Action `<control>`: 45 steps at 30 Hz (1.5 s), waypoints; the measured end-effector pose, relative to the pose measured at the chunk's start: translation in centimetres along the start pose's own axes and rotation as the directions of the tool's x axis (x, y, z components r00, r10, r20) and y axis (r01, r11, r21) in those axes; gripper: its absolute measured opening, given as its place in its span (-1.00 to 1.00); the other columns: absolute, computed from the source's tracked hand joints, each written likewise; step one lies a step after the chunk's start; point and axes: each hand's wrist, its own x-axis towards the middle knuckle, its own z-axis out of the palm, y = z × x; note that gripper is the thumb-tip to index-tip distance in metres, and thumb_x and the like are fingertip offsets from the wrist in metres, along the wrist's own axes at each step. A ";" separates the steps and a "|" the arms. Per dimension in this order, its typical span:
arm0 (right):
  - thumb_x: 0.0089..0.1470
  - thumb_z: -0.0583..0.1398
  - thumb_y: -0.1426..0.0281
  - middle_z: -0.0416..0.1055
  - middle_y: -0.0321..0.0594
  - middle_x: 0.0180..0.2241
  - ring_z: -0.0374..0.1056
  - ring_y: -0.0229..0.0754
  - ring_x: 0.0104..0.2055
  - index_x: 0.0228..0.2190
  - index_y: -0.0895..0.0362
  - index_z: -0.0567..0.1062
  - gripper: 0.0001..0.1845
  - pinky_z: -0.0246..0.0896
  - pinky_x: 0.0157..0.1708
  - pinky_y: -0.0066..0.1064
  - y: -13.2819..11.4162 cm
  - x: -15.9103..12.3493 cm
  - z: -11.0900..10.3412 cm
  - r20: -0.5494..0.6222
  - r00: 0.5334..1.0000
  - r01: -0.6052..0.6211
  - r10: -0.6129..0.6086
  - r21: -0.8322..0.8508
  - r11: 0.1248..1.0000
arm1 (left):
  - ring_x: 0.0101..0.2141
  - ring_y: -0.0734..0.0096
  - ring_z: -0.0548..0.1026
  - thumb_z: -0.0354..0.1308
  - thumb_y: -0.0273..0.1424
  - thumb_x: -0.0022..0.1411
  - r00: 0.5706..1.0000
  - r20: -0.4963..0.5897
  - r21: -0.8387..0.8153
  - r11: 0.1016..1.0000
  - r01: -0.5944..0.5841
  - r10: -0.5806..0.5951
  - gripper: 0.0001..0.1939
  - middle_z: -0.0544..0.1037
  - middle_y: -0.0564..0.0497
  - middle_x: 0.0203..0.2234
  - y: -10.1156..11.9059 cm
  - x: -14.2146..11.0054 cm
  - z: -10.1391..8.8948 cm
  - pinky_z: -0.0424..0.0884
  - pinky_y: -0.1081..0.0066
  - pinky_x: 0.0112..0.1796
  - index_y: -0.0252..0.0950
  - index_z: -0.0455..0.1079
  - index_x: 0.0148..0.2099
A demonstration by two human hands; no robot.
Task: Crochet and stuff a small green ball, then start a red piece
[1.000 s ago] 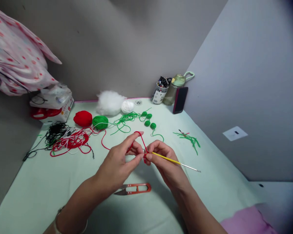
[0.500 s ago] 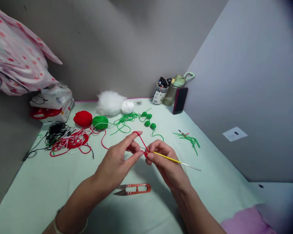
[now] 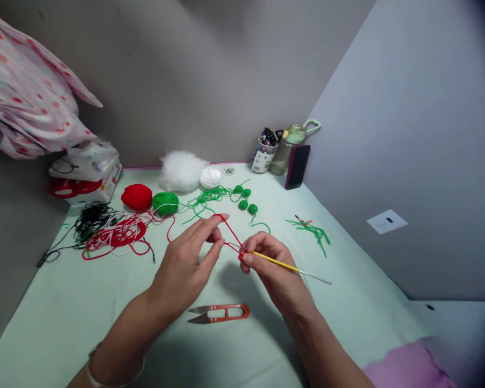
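My right hand (image 3: 271, 264) pinches a crochet hook (image 3: 275, 261) with a yellow grip and metal ends, along with a small bit of red stitching at the hook's left end. Red yarn (image 3: 234, 234) stretches from there to the raised index finger of my left hand (image 3: 188, 264). A second red strand runs to the left thumb, which presses against a curled finger. The two hands are apart, held above the table. Below them lie orange thread snips (image 3: 219, 313), blades to the left. The left hand's other fingertips are partly hidden.
Across the table (image 3: 64, 323), a red yarn ball (image 3: 136, 197), a green yarn ball (image 3: 165, 203) and white stuffing (image 3: 181, 170) sit at the back. Tangled yarn (image 3: 117, 234) lies left, several small green balls (image 3: 242, 205) centre. A phone (image 3: 298, 167) leans against a bottle (image 3: 282, 156).
My left hand has moved left, away from my right hand, drawing the red strands out longer between them. My right hand and the crochet hook have hardly moved.
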 end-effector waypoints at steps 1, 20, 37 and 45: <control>-0.10 0.49 0.37 0.42 -0.37 -0.50 0.29 -0.30 -0.46 -0.47 0.10 0.53 -0.76 0.19 -0.38 -0.43 0.0 0.0 0.0 -0.006 1.000 0.000 0.000 0.002 1.000 | -0.26 0.34 0.54 0.11 -0.45 0.38 1.000 -0.016 0.001 1.000 0.001 -0.001 -0.64 0.56 0.03 -0.31 0.0 0.1 -0.1 0.49 0.29 -0.11 -0.22 0.41 0.19; -0.13 0.51 0.36 0.43 -0.38 -0.51 0.30 -0.32 -0.49 -0.48 0.10 0.53 -0.74 0.20 -0.43 -0.44 -0.5 0.3 -0.1 -0.064 0.997 0.044 -0.041 0.049 0.998 | -0.38 0.31 0.58 0.21 -0.28 0.28 0.899 0.351 -0.048 0.954 0.297 -0.263 -0.73 0.67 -0.01 -0.36 -3.3 1.4 -2.7 0.51 0.37 -0.34 -0.23 0.59 -0.02; -0.12 0.53 0.37 0.41 -0.39 -0.52 0.25 -0.41 -0.64 -0.50 0.13 0.49 -0.69 0.10 -0.62 -0.53 -0.7 -0.6 -0.7 0.389 0.917 -0.145 0.085 0.126 0.981 | -0.59 0.42 0.14 -0.21 0.17 0.43 0.844 0.518 -0.557 0.694 0.456 -0.139 -0.32 0.12 0.12 -0.65 -0.9 0.7 0.2 0.47 0.33 -0.47 -0.17 0.07 -0.60; -0.01 0.48 0.38 0.47 -0.35 -0.49 0.32 -0.37 -0.49 -0.44 0.12 0.55 -0.79 0.22 -0.46 -0.54 -0.4 -0.7 -0.5 0.184 0.983 -0.005 0.022 -0.094 0.996 | -0.33 0.33 0.54 -0.20 0.12 0.46 0.988 -0.034 -0.862 0.504 0.048 -0.152 -0.35 0.47 0.04 -0.48 2.5 0.1 -4.3 0.65 0.23 -0.18 -0.18 0.23 -0.53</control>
